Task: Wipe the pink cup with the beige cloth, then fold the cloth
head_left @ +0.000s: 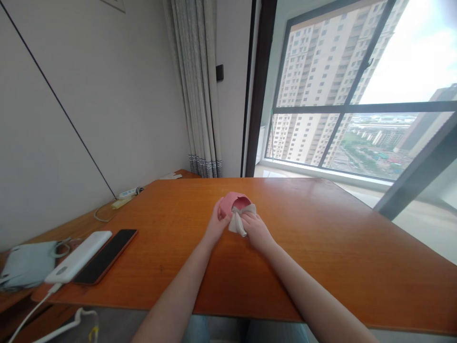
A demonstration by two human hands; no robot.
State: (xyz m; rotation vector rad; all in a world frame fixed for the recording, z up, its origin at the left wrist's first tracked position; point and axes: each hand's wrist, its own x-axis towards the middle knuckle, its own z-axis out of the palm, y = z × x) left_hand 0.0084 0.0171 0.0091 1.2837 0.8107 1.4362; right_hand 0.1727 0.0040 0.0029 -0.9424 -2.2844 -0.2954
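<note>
A pink, hollow, rounded object [232, 198], perhaps a bowl or cup, is tipped so that its opening faces me above the middle of the table. My left hand [218, 220] grips its left side, fingers closed round the wall. A pale cloth [237, 225] is bunched at the opening, one end hanging down. My right hand [254, 227] is closed on this cloth, with the fingertips hidden in it at the mouth of the pink object.
On the brown wooden table [171, 267], a white power bank [80, 255] and a black phone [107, 257] lie at left. Beyond them are a grey-blue pouch [30, 262] and a power strip [128, 193]. A curtain [198, 85] and a window [342, 109] stand behind.
</note>
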